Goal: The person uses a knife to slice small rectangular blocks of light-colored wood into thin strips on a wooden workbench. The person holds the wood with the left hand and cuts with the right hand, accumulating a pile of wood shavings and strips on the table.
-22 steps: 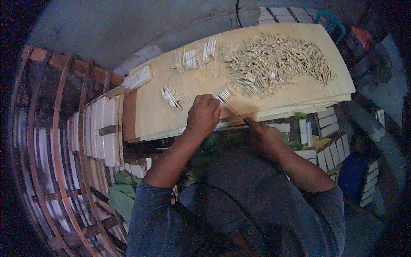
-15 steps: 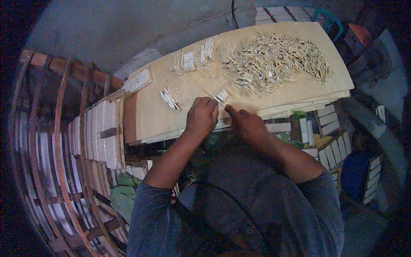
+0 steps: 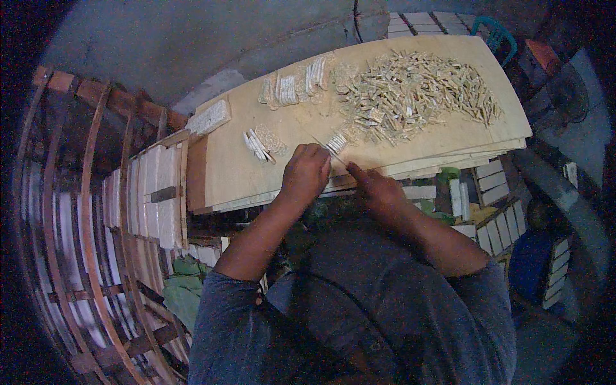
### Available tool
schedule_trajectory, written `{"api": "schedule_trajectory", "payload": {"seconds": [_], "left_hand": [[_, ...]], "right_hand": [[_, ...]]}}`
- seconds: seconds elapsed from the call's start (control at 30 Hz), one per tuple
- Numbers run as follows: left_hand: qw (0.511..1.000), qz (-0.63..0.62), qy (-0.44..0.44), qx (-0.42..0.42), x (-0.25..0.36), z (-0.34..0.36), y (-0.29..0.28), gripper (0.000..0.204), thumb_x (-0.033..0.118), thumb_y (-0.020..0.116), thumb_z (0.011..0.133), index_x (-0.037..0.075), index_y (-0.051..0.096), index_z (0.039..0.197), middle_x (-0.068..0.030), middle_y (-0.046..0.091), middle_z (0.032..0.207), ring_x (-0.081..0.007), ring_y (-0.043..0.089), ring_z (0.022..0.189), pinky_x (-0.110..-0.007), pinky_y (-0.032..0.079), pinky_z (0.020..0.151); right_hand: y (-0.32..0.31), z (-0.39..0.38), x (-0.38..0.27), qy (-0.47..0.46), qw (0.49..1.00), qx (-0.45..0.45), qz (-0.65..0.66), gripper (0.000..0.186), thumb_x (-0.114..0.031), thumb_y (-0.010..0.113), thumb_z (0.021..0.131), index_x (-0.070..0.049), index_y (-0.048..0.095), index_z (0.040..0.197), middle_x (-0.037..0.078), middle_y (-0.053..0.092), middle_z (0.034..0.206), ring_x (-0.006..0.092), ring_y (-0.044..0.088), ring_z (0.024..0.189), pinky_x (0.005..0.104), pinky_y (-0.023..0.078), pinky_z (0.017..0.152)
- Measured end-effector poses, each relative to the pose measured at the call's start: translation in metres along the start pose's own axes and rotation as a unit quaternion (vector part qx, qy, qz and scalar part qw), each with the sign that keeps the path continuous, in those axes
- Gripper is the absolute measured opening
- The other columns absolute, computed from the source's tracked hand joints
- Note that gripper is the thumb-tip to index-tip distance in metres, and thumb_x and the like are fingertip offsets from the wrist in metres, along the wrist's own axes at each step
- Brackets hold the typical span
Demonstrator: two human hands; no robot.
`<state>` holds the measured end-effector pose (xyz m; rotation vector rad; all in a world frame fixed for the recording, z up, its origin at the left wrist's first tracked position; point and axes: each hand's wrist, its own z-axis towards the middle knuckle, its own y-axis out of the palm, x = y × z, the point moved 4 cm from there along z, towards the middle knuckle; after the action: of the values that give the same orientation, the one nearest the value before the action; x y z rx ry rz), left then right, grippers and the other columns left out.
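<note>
My left hand is closed at the near side of the wooden board, thumb and fingers drawn together. What it grips is hidden behind its knuckles. A thin pale stick spans the gap to my right hand, whose fingers are curled with the index pointing toward the left hand. Just beyond both hands lies a small row of short whitish sticks. Left of it rest several white sticks beside a crumpled clear wrapper. A broad heap of short tan sticks covers the board's right half.
Rows of white sticks and clear packs lie along the far edge of the pale board. A white block sits at its left end. Wooden slats rise at left; white boxes and a fan stand at right.
The right hand has drawn slightly to the right, away from the left hand, and more of the thin stick shows between them. The view has shifted a little.
</note>
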<state>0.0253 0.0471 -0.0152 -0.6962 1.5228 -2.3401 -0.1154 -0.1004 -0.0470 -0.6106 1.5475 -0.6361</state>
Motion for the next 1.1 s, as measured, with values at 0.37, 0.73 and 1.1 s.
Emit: {"api": "schedule_trajectory", "payload": {"seconds": [0.37,0.73,1.1], "left_hand": [[0.999,0.02,-0.019,-0.044,0.001,-0.002,-0.001,0.012,0.009,0.07,0.088,0.003,0.068,0.099,-0.0158,0.066,0.101,-0.0377,0.063,0.099,-0.048,0.055,0.086],[0.999,0.0,-0.026,-0.026,-0.006,-0.005,0.0,0.03,0.018,0.076,0.085,0.005,0.068,0.111,-0.0176,0.065,0.104,-0.0378,0.064,0.099,-0.051,0.056,0.086],[0.937,-0.003,-0.034,-0.348,-0.019,0.093,0.034,0.091,0.035,0.091,0.075,0.011,0.048,0.151,-0.0231,0.06,0.137,-0.0435,0.06,0.125,-0.051,0.051,0.107]], "right_hand": [[-0.004,0.009,-0.013,0.006,0.998,-0.014,-0.059,0.07,-0.015,0.067,0.094,-0.019,0.042,0.159,0.024,0.07,0.111,0.0467,0.072,0.093,0.055,0.058,0.079],[-0.019,-0.044,0.02,0.045,0.998,-0.041,-0.034,0.061,-0.013,0.069,0.094,-0.013,0.052,0.153,0.027,0.072,0.116,0.0451,0.073,0.101,0.0511,0.06,0.084],[-0.097,-0.127,0.062,0.083,0.965,0.247,0.029,0.053,-0.004,0.064,0.095,-0.007,0.058,0.148,0.024,0.071,0.127,0.0392,0.07,0.116,0.0464,0.055,0.1]]}}
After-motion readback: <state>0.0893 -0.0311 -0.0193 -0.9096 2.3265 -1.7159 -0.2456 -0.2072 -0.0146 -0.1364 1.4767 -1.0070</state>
